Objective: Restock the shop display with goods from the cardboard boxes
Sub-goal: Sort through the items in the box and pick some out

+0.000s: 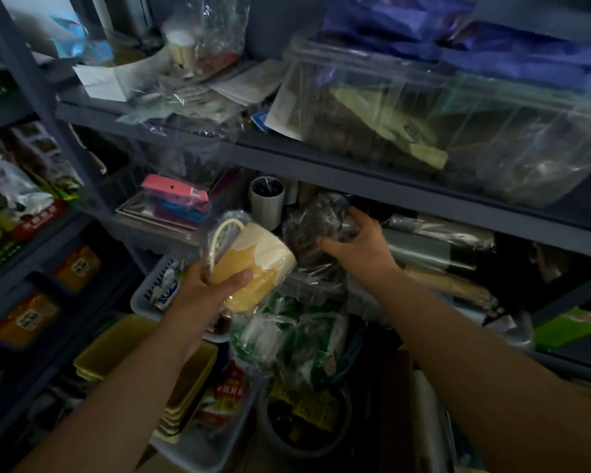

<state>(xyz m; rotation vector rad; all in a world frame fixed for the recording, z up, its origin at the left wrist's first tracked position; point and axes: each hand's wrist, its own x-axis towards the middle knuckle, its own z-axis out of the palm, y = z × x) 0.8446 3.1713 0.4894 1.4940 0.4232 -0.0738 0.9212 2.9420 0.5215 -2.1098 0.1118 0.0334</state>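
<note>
Both arms reach up and forward from the near edge toward the middle shelf (406, 199) of a dark metal rack. The left hand (202, 285) is turned palm-right, its thumb lying across the yellow lower half of a mug (253, 264) and its fingers curled round the far side, so it grips the mug. The mug (cream above, yellow below, still in clear wrap) is held tilted in the air in front of the shelf, handle up and to the left.

The right hand (359, 244) is further in, wrist bent back, fingers spread and curved over a dark bundle (314, 227) in crinkled clear plastic, thumb at its near side, gripping it. The bundle sits at the shelf's front edge, just right of the mug and near a grey cup (267, 199) standing further back.

Left of the cup lies a pink packet (173, 194). Above, a clear bin (440, 117) fills the upper shelf.
</note>
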